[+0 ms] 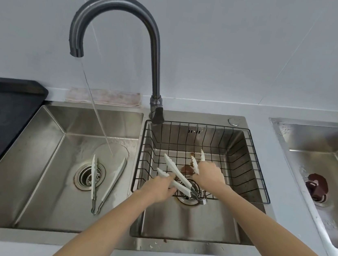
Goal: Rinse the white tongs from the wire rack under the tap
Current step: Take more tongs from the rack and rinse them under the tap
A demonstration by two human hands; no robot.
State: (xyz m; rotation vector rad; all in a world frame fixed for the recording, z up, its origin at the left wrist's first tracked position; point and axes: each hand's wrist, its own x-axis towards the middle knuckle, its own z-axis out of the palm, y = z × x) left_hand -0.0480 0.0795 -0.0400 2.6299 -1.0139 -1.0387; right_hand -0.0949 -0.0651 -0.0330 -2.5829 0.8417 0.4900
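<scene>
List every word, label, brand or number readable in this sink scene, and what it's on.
None can be read.
Round metal button on the steel sink's rim: any marking is too small to tell.
Dark slots in the right basin's back wall: openings, not lettering.
Grey curved tap: no brand visible.

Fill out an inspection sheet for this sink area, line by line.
Surface: steel double sink; tap running into the left basin.
Job's things: one pair of white tongs in the left hand, another pair in the right hand, both over the wire rack; a third pair lies in the left basin.
Clutter: black tray, cloth.
Grippers: both hands closed on tongs.
Cables: nothing seen.
Surroundings: tiled wall, second sink at right.
</scene>
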